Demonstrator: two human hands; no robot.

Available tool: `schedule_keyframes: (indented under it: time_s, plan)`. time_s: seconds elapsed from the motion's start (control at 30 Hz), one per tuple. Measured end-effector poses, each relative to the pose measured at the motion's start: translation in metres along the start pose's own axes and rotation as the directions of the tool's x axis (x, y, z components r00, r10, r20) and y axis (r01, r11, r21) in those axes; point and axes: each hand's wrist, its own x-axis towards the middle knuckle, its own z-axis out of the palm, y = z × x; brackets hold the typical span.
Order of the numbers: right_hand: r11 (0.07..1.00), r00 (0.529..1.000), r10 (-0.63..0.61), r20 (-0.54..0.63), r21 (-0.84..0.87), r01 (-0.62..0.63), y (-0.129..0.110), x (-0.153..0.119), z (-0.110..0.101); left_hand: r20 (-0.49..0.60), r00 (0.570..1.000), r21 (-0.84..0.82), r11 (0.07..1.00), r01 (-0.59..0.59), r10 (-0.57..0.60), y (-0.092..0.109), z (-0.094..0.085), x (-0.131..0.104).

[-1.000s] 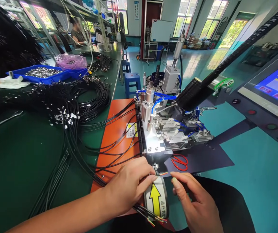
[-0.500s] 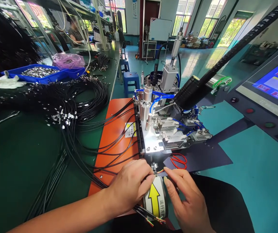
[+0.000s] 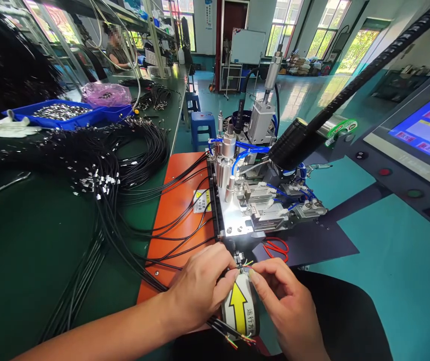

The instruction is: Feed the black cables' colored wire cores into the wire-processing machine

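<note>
Between thumb and forefinger my left hand [image 3: 209,286] pinches the end of a black cable, just above a round machine part with a yellow arrow label [image 3: 239,303]. Thin coloured wires [image 3: 248,263] fan out from that cable end. My right hand [image 3: 286,296] is closed in a pinch at a red wire of it, fingertips close to the left ones. Below my left wrist, more black cables [image 3: 220,326] stick out with bared coloured wire ends. A small metal fixture [image 3: 239,256] sits right behind my fingertips, partly hidden by them.
Beyond my hands stands a machine with metal cylinders [image 3: 228,170] and blue air hoses. Black cables lie across its orange plate [image 3: 177,200]. A control panel [image 3: 421,155] is at right, a cable bundle [image 3: 140,150] and blue tray [image 3: 60,115] at left. A person [image 3: 117,50] sits far back.
My right thumb and forefinger have closed together and moved slightly left onto a wire. The coloured wires, earlier bunched together, are now spread apart. My left hand has barely moved.
</note>
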Motion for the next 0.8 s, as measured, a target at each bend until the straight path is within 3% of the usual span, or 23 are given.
schedule_keyframes:
  time_s: [0.1,0.27,0.43,0.53,0.63,0.73,0.8]
  plan:
    - [1.0,1.0,0.01,0.016,0.028,-0.011,-0.005,0.005,0.001,0.014,1.0,-0.013,1.0,0.001,-0.001,0.001,-0.001,0.0]
    - [0.993,0.992,-0.115,-0.047,-0.034,0.114,-0.01,0.004,0.004,0.026,0.999,-0.072,0.997,0.022,-0.02,0.002,-0.003,0.001]
    - [0.932,0.937,-0.335,-0.101,-0.179,0.314,-0.002,0.0,0.015,0.041,0.998,-0.123,0.991,0.059,-0.054,0.004,-0.005,0.0]
    - [0.903,0.908,-0.404,-0.109,-0.205,0.377,-0.001,0.0,0.021,0.023,0.999,-0.117,0.992,0.05,-0.048,0.004,-0.006,0.001]
    - [0.938,0.939,-0.335,-0.08,-0.12,0.325,-0.003,0.003,0.019,0.009,0.998,-0.1,0.993,0.062,-0.061,0.004,-0.007,0.001]
    - [0.991,0.992,-0.129,0.008,0.029,0.129,-0.003,0.005,0.008,0.021,0.999,-0.09,0.995,0.048,-0.046,0.003,-0.007,0.001]
    - [0.993,0.998,-0.003,0.057,0.12,-0.004,-0.001,0.007,0.001,0.024,0.999,-0.084,0.996,0.025,-0.023,0.002,-0.006,0.001]
